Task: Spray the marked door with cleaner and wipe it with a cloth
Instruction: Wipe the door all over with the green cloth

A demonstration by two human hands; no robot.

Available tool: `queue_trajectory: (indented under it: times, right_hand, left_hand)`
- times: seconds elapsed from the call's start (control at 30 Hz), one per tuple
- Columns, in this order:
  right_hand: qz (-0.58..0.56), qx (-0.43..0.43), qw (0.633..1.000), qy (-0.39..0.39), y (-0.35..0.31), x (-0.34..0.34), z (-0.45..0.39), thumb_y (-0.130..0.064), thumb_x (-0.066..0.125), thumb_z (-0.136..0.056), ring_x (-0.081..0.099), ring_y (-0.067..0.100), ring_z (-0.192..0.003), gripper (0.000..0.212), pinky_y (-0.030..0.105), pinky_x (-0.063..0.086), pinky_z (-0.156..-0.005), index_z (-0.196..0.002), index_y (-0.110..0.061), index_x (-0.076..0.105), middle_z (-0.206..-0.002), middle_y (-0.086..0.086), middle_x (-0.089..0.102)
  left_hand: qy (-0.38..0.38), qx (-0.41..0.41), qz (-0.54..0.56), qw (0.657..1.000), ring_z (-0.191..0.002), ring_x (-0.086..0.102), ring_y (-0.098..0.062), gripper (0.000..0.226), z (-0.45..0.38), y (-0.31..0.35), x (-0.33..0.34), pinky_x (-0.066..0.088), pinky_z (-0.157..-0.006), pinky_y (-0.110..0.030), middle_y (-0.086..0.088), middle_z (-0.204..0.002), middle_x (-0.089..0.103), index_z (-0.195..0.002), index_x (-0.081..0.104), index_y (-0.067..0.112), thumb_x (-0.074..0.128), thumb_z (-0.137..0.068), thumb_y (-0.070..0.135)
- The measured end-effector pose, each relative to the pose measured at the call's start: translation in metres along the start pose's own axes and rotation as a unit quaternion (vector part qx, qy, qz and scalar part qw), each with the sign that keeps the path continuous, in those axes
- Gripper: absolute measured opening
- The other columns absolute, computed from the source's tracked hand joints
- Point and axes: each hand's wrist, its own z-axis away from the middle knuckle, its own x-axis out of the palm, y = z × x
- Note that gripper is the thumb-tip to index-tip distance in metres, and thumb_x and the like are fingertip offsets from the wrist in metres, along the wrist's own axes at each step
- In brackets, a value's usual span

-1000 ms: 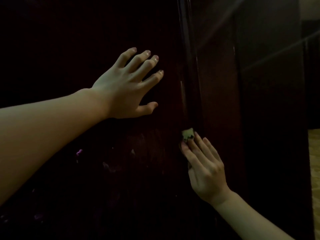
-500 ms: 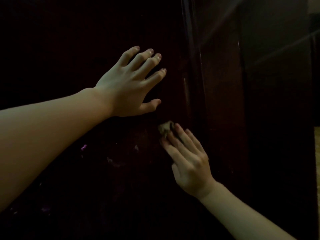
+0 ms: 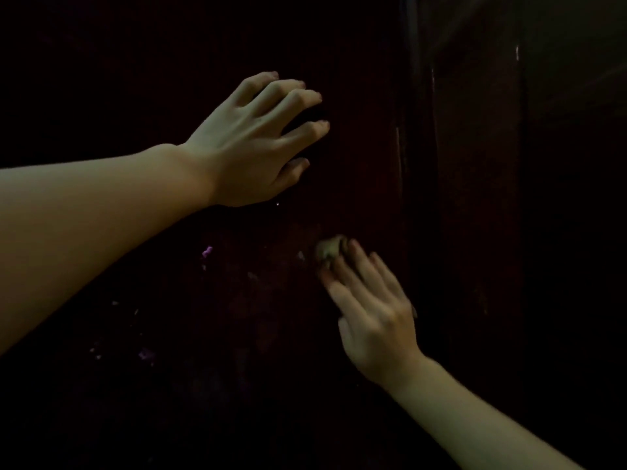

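Observation:
A dark brown wooden door fills the view in dim light, with small purple and pale specks on its lower left. My left hand rests against the door at the upper middle, fingers bent at the knuckles with their tips on the wood, holding nothing. My right hand lies lower, its straight fingers pressing a small pale cloth flat on the door. Only a bit of the cloth shows past the fingertips. No spray bottle is in sight.
A vertical door edge or frame moulding runs down just right of both hands, with a darker panel beyond it. The far right is almost black.
My right hand slid the cloth left from the vertical moulding onto the door's face. My left hand's fingers, spread flat before, have bent at the knuckles.

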Motion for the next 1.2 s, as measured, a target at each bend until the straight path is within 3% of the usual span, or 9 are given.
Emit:
queue_trajectory:
  times: [0.13,0.33,0.5,0.6,0.8,1.07,1.2]
  right_hand:
    - [-0.011,-0.032,0.999,-0.014,0.004,-0.004,-0.012,0.003,0.052,-0.082,0.041,0.029,-0.140,0.047,0.046,0.033,-0.116,-0.126,-0.008,0.065,-0.137,0.011,0.057]
    - [0.006,0.071,0.996,0.057,0.003,0.002,-0.096,0.003,0.044,-0.089,0.036,0.031,-0.143,0.050,0.046,0.028,-0.119,-0.136,-0.006,0.057,-0.144,0.012,0.051]
    - [-0.008,-0.064,0.998,-0.006,-0.026,0.010,-0.024,0.004,0.055,-0.080,0.040,0.029,-0.141,0.053,0.046,0.034,-0.116,-0.131,-0.008,0.062,-0.141,0.010,0.055]
    - [-0.016,-0.085,0.996,-0.021,-0.023,0.008,-0.030,0.003,0.055,-0.080,0.041,0.029,-0.140,0.051,0.046,0.032,-0.116,-0.129,-0.008,0.063,-0.140,0.011,0.055]
    - [-0.001,0.068,0.996,0.054,-0.040,0.018,-0.109,0.000,0.042,-0.091,0.034,0.031,-0.144,0.049,0.044,0.024,-0.121,-0.138,-0.007,0.054,-0.147,0.012,0.049]
    - [-0.011,-0.081,0.997,-0.004,-0.077,0.029,-0.046,0.003,0.052,-0.081,0.039,0.028,-0.142,0.054,0.046,0.033,-0.116,-0.133,-0.008,0.061,-0.142,0.011,0.053]
    - [-0.012,-0.018,1.000,0.022,-0.074,0.029,-0.099,0.002,0.052,-0.079,0.038,0.030,-0.142,0.055,0.044,0.027,-0.119,-0.133,-0.007,0.060,-0.141,0.013,0.054]
  left_hand:
    - [-0.011,0.002,-0.008,1.000,-0.134,0.036,-0.040,0.051,0.033,-0.012,-0.006,0.027,-0.111,-0.056,-0.023,-0.143,0.040,-0.139,0.042,0.011,0.041,-0.096,0.038]
    - [-0.020,0.005,0.002,1.000,-0.134,0.036,-0.041,0.052,0.062,-0.018,-0.011,0.026,-0.112,-0.057,-0.023,-0.144,0.039,-0.139,0.042,0.011,0.042,-0.096,0.038]
    - [-0.037,0.011,-0.003,0.999,-0.136,0.033,-0.039,0.052,0.088,-0.029,-0.018,0.022,-0.113,-0.055,-0.022,-0.145,0.037,-0.141,0.041,0.011,0.042,-0.096,0.038]
    - [-0.040,0.000,-0.004,0.999,-0.137,0.031,-0.040,0.052,0.099,-0.025,-0.016,0.022,-0.114,-0.057,-0.022,-0.146,0.035,-0.142,0.039,0.012,0.041,-0.096,0.037]
    - [-0.030,-0.011,-0.016,0.999,-0.135,0.035,-0.039,0.048,0.102,-0.025,-0.017,0.024,-0.114,-0.053,-0.023,-0.144,0.041,-0.140,0.043,0.011,0.040,-0.099,0.036]
    - [-0.039,-0.036,-0.023,0.998,-0.136,0.032,-0.037,0.049,0.160,-0.035,-0.026,0.021,-0.115,-0.052,-0.021,-0.145,0.038,-0.142,0.040,0.012,0.044,-0.098,0.034]
    - [-0.041,-0.064,-0.026,0.997,-0.138,0.030,-0.036,0.052,0.191,-0.039,-0.028,0.017,-0.117,-0.051,-0.019,-0.147,0.033,-0.143,0.039,0.013,0.045,-0.097,0.036]
